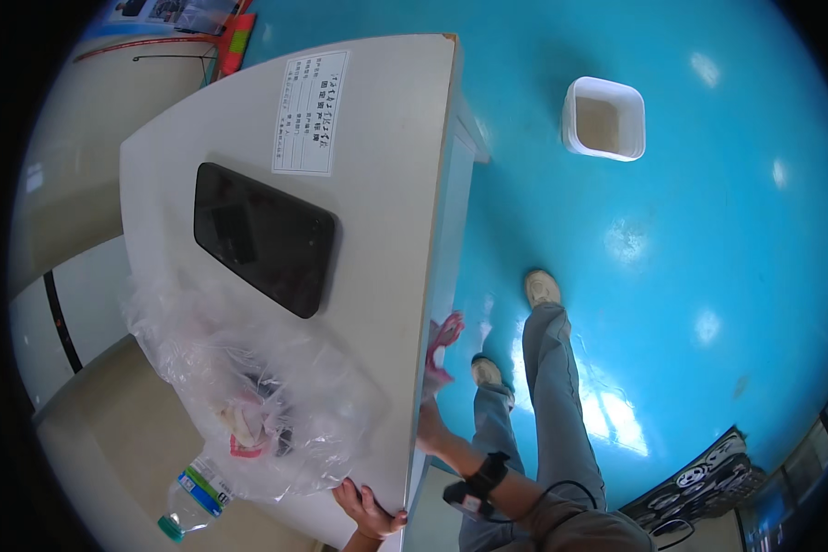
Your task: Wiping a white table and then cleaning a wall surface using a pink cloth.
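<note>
My left hand (369, 509) rests on the near corner of a pale grey tabletop (386, 228), fingers spread and thumb at the edge. My right hand (430, 426), a black strap (488, 475) around its wrist, reaches beside the table's side panel. A pink and grey cloth (444, 338) hangs from its fingers, which the table edge partly hides. A crumpled clear plastic bag (317, 393) with blurred pink and dark items inside lies near my left hand. Beyond it a black smartphone (265, 238) lies flat.
A paper label (310, 114) with writing is stuck on the tabletop. A clear bottle with a green cap (196, 500) is beside the bag. A white square bucket (604, 119) stands on the blue floor (683, 228). A red broom (236, 45) is behind the table; a panda-patterned item (697, 476) lies at lower right.
</note>
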